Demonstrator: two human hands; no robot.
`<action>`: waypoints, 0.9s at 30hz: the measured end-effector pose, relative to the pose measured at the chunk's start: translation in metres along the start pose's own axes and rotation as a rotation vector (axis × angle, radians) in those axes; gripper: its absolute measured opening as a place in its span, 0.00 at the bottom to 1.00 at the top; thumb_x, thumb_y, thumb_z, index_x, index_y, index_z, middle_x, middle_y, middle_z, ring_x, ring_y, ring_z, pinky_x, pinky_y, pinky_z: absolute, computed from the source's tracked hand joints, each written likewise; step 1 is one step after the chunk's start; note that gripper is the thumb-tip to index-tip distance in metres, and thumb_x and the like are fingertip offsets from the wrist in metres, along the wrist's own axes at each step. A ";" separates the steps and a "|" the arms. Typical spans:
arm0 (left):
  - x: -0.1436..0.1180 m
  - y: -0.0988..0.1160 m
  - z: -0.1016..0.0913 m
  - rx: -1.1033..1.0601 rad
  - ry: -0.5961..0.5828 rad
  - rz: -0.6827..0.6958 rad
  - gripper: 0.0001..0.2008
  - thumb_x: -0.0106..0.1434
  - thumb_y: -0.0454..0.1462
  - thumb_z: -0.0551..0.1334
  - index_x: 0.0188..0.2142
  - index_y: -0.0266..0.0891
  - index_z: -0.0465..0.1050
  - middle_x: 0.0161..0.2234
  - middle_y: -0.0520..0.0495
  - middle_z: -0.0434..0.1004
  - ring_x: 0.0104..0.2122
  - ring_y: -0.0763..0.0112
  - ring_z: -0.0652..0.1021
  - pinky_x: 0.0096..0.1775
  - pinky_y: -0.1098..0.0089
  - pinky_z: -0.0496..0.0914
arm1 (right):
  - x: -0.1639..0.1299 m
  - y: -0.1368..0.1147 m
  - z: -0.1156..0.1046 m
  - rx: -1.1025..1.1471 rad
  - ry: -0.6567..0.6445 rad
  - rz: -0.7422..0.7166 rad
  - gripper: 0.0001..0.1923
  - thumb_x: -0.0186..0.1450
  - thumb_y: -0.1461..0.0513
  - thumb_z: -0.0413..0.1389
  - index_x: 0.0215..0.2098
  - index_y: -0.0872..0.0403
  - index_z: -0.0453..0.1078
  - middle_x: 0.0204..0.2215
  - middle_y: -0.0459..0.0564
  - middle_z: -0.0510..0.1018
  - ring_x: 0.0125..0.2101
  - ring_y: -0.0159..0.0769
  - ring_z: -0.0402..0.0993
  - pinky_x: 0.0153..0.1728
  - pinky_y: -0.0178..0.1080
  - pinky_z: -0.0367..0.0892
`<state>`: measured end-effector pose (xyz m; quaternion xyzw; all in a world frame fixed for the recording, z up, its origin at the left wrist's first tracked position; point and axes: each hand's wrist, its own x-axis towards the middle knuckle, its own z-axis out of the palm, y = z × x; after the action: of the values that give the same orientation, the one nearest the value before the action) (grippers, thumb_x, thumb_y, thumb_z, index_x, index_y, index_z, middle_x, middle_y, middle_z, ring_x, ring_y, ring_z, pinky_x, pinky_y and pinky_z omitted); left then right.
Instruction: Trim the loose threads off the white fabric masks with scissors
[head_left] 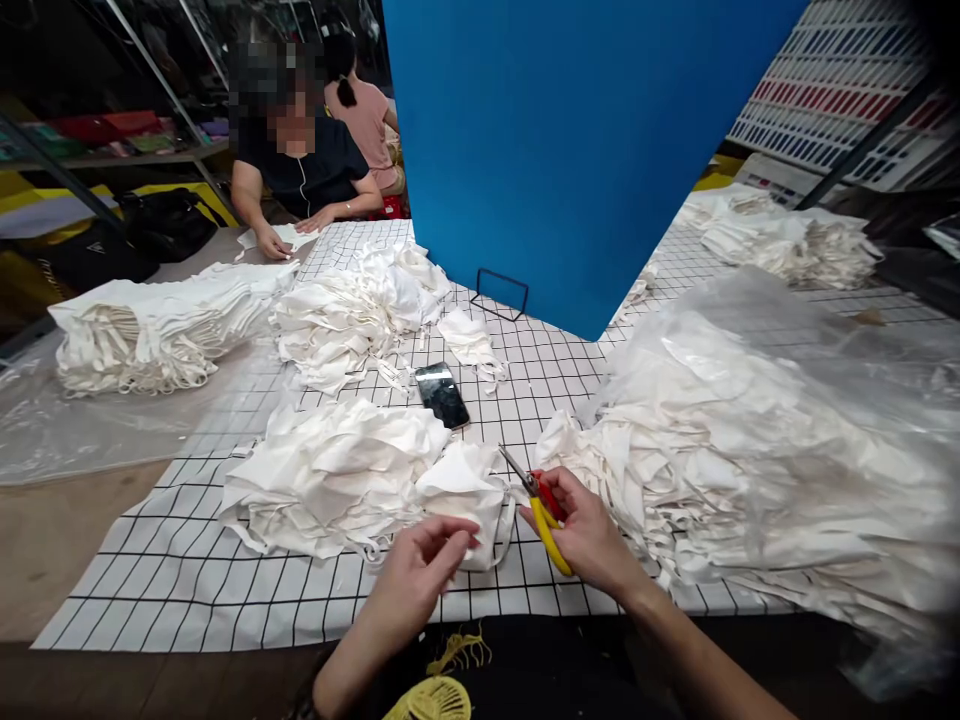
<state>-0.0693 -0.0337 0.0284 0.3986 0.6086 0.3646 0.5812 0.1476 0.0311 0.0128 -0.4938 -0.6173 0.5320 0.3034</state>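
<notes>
My right hand (589, 535) grips a pair of scissors (546, 520) with yellow and red handles, the metal blades pointing up and left. Just under my left hand (429, 570) is a small white cloth piece (465, 480), flat, with a thin cord loop at its right side. The left fingers are bent and pinched together over its lower left edge. Whether a thread or the cloth is between them is too small to tell. A heap of similar white cloth pieces (330, 475) lies to the left of it.
A phone (442, 395) lies beyond the near heap, before another white pile (360, 310). Clear plastic (750, 330) covers a large heap at right. A blue board (570, 150) stands on the checked tablecloth (247, 600). Stacked cloth (172, 320) and a co-worker (300, 170) are at left.
</notes>
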 end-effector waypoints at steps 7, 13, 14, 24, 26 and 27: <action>0.025 -0.007 0.048 -0.669 0.019 -0.159 0.21 0.58 0.48 0.66 0.42 0.33 0.76 0.35 0.44 0.78 0.17 0.86 0.56 0.19 0.79 0.51 | -0.035 -0.019 0.000 -0.183 -0.154 -0.128 0.09 0.57 0.69 0.55 0.35 0.51 0.66 0.26 0.42 0.72 0.24 0.30 0.64 0.26 0.33 0.61; 0.018 -0.010 0.041 -0.710 0.045 -0.022 0.17 0.60 0.46 0.66 0.40 0.34 0.71 0.26 0.52 0.74 0.15 0.87 0.55 0.19 0.80 0.52 | -0.022 0.002 -0.005 0.129 -0.037 0.033 0.13 0.59 0.63 0.62 0.38 0.50 0.62 0.37 0.48 0.78 0.32 0.34 0.73 0.31 0.34 0.68; 0.016 -0.011 0.040 -0.686 0.028 -0.009 0.17 0.60 0.46 0.66 0.40 0.34 0.71 0.25 0.53 0.72 0.15 0.86 0.57 0.19 0.80 0.54 | -0.015 0.004 -0.004 0.191 0.000 0.014 0.14 0.59 0.62 0.62 0.39 0.49 0.62 0.40 0.50 0.78 0.34 0.35 0.74 0.32 0.35 0.69; -0.004 -0.014 0.036 -0.486 0.057 0.050 0.16 0.65 0.49 0.59 0.33 0.37 0.69 0.21 0.55 0.67 0.18 0.78 0.66 0.22 0.76 0.64 | 0.037 0.004 0.046 0.166 -0.185 -0.206 0.18 0.54 0.65 0.66 0.38 0.49 0.64 0.28 0.42 0.75 0.29 0.33 0.74 0.31 0.35 0.70; -0.005 -0.013 0.033 -0.419 0.071 0.067 0.17 0.65 0.49 0.59 0.29 0.37 0.69 0.21 0.54 0.67 0.18 0.78 0.66 0.21 0.76 0.63 | 0.039 0.004 0.052 0.230 -0.192 -0.202 0.19 0.53 0.65 0.67 0.38 0.49 0.64 0.31 0.43 0.77 0.30 0.33 0.74 0.32 0.35 0.70; -0.006 -0.013 0.031 -0.370 0.075 0.076 0.18 0.65 0.49 0.59 0.28 0.37 0.70 0.22 0.53 0.68 0.18 0.78 0.67 0.22 0.76 0.63 | 0.040 0.003 0.054 0.263 -0.197 -0.199 0.20 0.53 0.65 0.67 0.38 0.49 0.64 0.32 0.44 0.77 0.31 0.33 0.75 0.32 0.34 0.71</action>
<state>-0.0393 -0.0449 0.0169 0.2937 0.5369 0.5066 0.6073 0.0871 0.0485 -0.0096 -0.3321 -0.6148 0.6212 0.3547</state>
